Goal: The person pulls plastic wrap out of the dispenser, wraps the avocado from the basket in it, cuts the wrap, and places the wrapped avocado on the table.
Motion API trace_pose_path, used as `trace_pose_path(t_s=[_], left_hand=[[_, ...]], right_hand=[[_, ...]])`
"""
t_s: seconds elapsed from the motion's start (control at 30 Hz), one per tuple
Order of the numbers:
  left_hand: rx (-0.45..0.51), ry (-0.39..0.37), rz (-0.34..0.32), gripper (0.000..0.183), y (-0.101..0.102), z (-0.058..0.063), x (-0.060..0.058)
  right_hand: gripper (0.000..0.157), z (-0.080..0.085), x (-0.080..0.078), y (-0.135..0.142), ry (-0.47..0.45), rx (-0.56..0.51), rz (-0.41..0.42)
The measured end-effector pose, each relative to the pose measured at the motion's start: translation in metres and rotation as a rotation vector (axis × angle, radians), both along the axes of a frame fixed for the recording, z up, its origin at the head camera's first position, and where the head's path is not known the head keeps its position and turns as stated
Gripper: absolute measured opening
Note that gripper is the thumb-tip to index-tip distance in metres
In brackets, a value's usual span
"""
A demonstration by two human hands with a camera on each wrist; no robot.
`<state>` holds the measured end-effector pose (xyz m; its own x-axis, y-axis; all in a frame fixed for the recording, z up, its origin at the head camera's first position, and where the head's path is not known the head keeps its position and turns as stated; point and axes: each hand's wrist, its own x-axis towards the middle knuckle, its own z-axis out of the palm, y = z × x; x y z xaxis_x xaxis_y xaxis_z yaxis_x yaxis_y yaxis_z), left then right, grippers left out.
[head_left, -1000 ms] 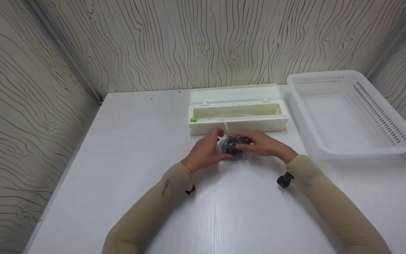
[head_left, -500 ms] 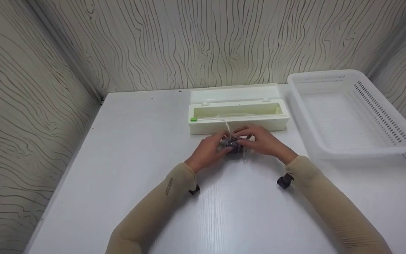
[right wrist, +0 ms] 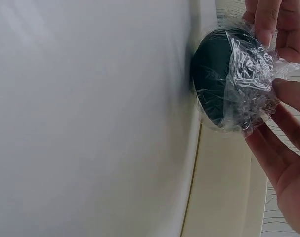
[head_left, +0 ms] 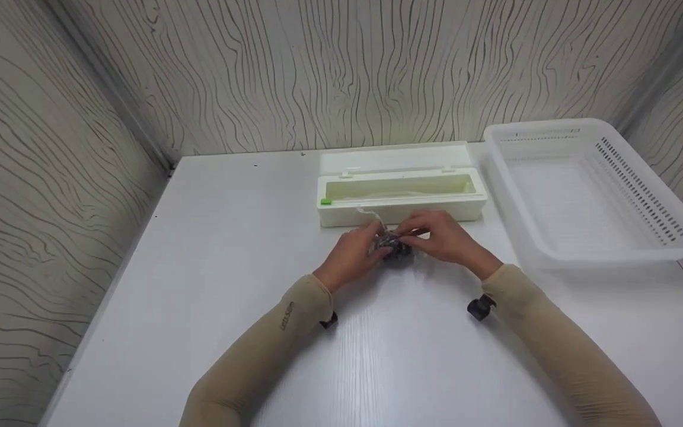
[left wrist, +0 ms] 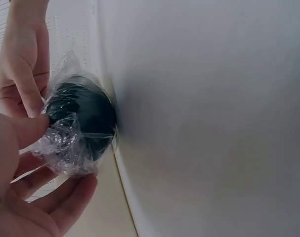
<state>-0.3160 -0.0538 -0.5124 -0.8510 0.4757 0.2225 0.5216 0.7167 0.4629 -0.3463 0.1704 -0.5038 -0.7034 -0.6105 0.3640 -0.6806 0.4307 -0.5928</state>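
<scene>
A dark, round thing (left wrist: 93, 111) wrapped in clear cling film (right wrist: 251, 66) sits on the white table, just in front of the film box; its kind is hidden by the wrap. My left hand (head_left: 350, 252) holds it from the left, thumb on the near side and fingers round the far side. From the right, my right hand (head_left: 445, 237) pinches gathered film at the top between thumb and fingers. The film is crumpled over the upper part, while the smooth dark surface shows lower down in both wrist views. A twisted film end (head_left: 368, 210) sticks up toward the box.
A long white cling film box (head_left: 401, 213) with its lid raised stands behind the hands, a green slider (head_left: 326, 201) at its left end. To the right is a white perforated plastic basket (head_left: 614, 255). Wood-patterned walls (head_left: 294, 71) enclose the table.
My left hand has shifted slightly right and closed in on the wrapped thing. The right fingers have drawn together on the film at its top, and the twisted film end has tipped left.
</scene>
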Motion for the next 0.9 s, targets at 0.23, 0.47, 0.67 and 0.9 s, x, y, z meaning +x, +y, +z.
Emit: trace_pose_path(t_s=[0.23, 0.47, 0.67, 0.9], left_hand=[[0.034, 0.118, 0.011, 0.024, 0.0014, 0.0029, 0.002], [-0.002, 0.256, -0.02, 0.021, 0.0002, 0.0012, 0.0035], [-0.075, 0.255, -0.125, 0.034, -0.0056, 0.0021, 0.0049], [-0.177, 0.288, -0.176, 0.052, -0.008, 0.0017, 0.0]], right_hand=[[0.037, 0.0016, 0.0042, 0.0026, 0.072, 0.072, 0.07], [0.025, -0.0006, 0.0047, -0.0008, 0.092, 0.067, 0.017], [0.031, -0.0036, 0.0012, 0.0003, 0.073, 0.077, 0.005], [0.052, 0.0004, -0.0003, 0.0087, -0.022, 0.105, 0.082]])
